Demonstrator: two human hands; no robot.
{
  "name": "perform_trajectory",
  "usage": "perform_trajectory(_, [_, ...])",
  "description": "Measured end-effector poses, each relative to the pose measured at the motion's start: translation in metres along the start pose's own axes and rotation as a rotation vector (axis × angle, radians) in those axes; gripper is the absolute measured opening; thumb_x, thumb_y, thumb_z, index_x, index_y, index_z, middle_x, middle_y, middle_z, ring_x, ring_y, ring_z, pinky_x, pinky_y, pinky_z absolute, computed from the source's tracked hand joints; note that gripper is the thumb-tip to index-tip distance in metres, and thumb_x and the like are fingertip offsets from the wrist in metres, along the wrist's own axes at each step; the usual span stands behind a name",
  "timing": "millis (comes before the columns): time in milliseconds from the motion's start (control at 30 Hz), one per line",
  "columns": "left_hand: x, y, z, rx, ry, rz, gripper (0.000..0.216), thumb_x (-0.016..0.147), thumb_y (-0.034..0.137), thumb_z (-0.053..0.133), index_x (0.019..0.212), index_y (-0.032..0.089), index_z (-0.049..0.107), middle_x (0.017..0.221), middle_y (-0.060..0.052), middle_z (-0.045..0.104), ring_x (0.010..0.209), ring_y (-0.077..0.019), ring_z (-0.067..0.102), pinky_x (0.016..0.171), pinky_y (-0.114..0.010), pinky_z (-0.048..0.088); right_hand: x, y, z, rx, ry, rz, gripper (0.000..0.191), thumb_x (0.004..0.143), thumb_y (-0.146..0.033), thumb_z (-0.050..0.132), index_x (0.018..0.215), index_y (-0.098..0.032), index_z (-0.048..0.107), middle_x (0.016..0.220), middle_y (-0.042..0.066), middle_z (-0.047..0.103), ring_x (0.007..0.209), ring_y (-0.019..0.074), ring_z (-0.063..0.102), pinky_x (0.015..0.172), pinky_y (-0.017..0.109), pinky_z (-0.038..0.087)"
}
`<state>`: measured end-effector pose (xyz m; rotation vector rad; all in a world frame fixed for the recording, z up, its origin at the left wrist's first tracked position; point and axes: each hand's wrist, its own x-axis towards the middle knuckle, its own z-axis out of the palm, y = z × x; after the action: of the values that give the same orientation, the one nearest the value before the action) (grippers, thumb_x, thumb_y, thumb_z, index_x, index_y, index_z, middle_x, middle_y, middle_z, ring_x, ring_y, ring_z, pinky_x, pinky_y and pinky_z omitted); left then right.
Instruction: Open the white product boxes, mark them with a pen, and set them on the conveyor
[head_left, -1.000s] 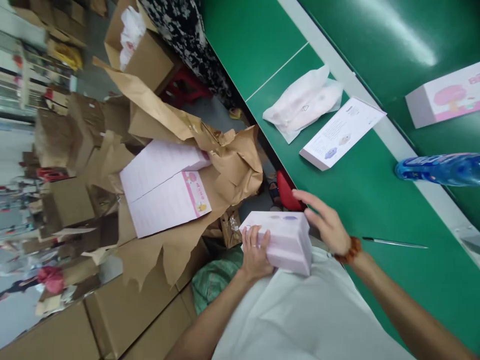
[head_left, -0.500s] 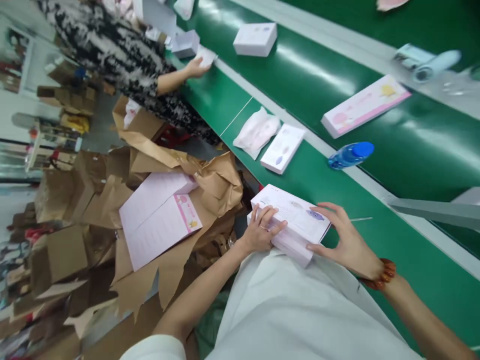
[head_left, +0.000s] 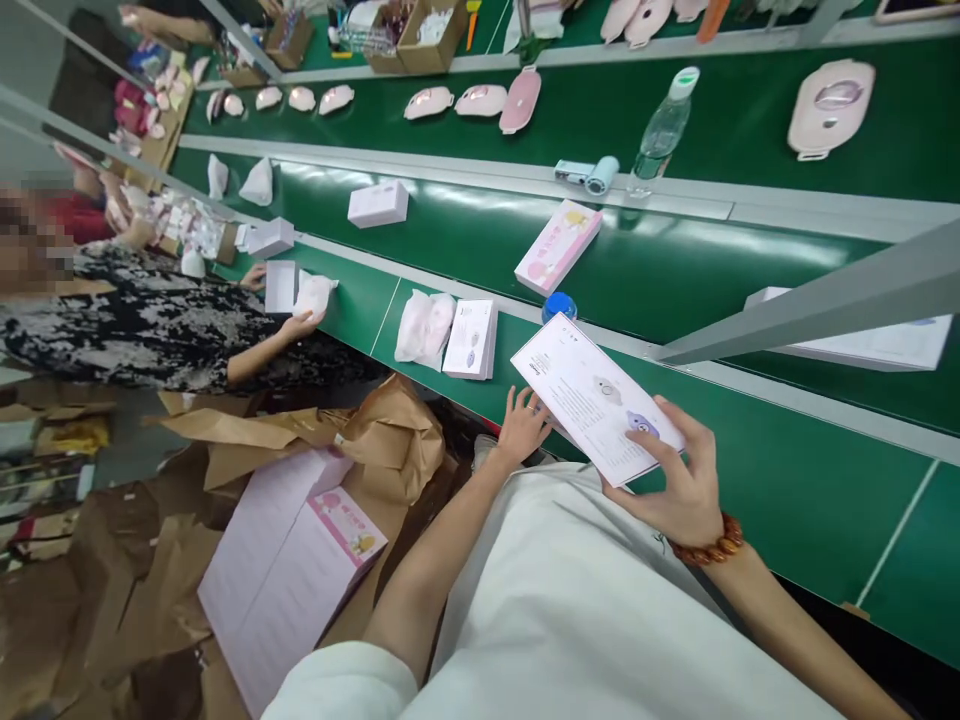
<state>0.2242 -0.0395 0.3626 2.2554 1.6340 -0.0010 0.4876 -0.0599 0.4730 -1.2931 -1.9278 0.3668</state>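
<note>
While in right hand, white booklet, long axis pointing up-left

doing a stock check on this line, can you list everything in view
green conveyor belts: three, green, running side by side
pink oval devices: several, pink, on the far belt
clear water bottle: one, clear with a pale green cap, at the far belt's edge
pink-printed box: one, pink and white, on the middle belt
white box: one, white, on the near belt
bagged white item: one, white, beside the white box
kraft paper: crumpled, brown, lower left
co-worker's hand: one, at the near belt, left
white printed card: one, white, held over the near belt
left hand: one, ringed, at the card's lower edge
right hand: one, gripping the card, with a brown bead bracelet
</note>
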Motion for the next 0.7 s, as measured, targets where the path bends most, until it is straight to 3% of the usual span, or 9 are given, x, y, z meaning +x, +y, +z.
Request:
perform_trajectory(100, [0.019, 0.0, -0.001, 0.016, 0.007, -0.009, 0.058, 0.098, 0.03, 0.077, 0.154, 0.024, 0.063, 0.156, -0.02, 0.066, 0.154, -0.043, 0.053, 0.136, -0.074, 0.03, -0.009, 0.0, 0.001, -0.009, 0.04, 0.081, 0.057, 0.081, -0.035, 0.091, 0.131, -0.033, 0.064, 0.159, 0.017, 0.051, 0.139, 0.0484, 0.061, 0.105, 0.065, 0.061])
perform_trajectory(267, [0.031, -0.009, -0.001, -0.019, -0.024, -0.127, 0.065, 0.101, 0.042, 0.075, 0.158, 0.018, 0.056, 0.161, -0.024, 0.059, 0.144, -0.0405, 0.062, 0.129, -0.063, 0.044, -0.023, 0.005, -0.015, -0.058, 0.149, 0.142, 0.07, 0.083, -0.035, 0.092, 0.146, -0.033, 0.061, 0.161, 0.017, 0.05, 0.138, 0.0514, 0.062, 0.107, 0.068, 0.06])
perform_trajectory(433, [0.03, 0.001, -0.004, -0.164, 0.008, -0.241, 0.056, 0.101, 0.038, 0.074, 0.153, 0.022, 0.058, 0.157, -0.021, 0.061, 0.146, -0.0396, 0.06, 0.128, -0.062, 0.044, -0.038, 0.01, -0.041, -0.133, 0.169, 0.263, 0.072, 0.086, -0.032, 0.09, 0.15, -0.039, 0.059, 0.16, 0.017, 0.049, 0.143, 0.0545, 0.057, 0.107, 0.069, 0.059])
perform_trajectory(500, [0.025, 0.01, -0.012, -0.357, 0.113, -0.289, 0.049, 0.105, 0.036, 0.065, 0.151, 0.022, 0.057, 0.158, -0.021, 0.06, 0.149, -0.037, 0.057, 0.13, -0.061, 0.042, -0.041, 0.007, -0.045, -0.128, 0.132, 0.241, 0.067, 0.087, -0.034, 0.088, 0.146, -0.039, 0.059, 0.159, 0.016, 0.049, 0.14, 0.0535, 0.058, 0.104, 0.068, 0.06])
perform_trajectory(600, [0.016, 0.017, -0.039, -0.873, 0.267, -0.454, 0.045, 0.111, 0.045, 0.05, 0.15, 0.023, 0.055, 0.154, -0.018, 0.063, 0.137, -0.0317, 0.066, 0.12, -0.053, 0.053, -0.037, -0.004, -0.044, -0.009, 0.052, 0.224, 0.065, 0.086, -0.036, 0.085, 0.145, -0.04, 0.057, 0.158, 0.016, 0.051, 0.138, 0.0516, 0.059, 0.105, 0.068, 0.058])
perform_trajectory(633, [0.013, 0.016, -0.052, -1.085, 0.243, -0.525, 0.047, 0.112, 0.052, 0.045, 0.148, 0.023, 0.056, 0.15, -0.017, 0.067, 0.131, -0.032, 0.07, 0.115, -0.052, 0.057, -0.032, -0.008, -0.043, 0.077, 0.026, 0.239, 0.065, 0.086, -0.036, 0.083, 0.145, -0.04, 0.055, 0.157, 0.016, 0.052, 0.138, 0.0506, 0.059, 0.106, 0.068, 0.058])
perform_trajectory(700, [0.004, 0.01, -0.079, -1.462, 0.06, -0.629, 0.058, 0.11, 0.066, 0.042, 0.144, 0.023, 0.062, 0.14, -0.016, 0.074, 0.125, -0.0358, 0.073, 0.107, -0.053, 0.061, -0.017, -0.017, -0.043, 0.302, -0.062, 0.268, 0.066, 0.085, -0.035, 0.079, 0.146, -0.04, 0.053, 0.157, 0.016, 0.053, 0.139, 0.0478, 0.059, 0.107, 0.065, 0.058])
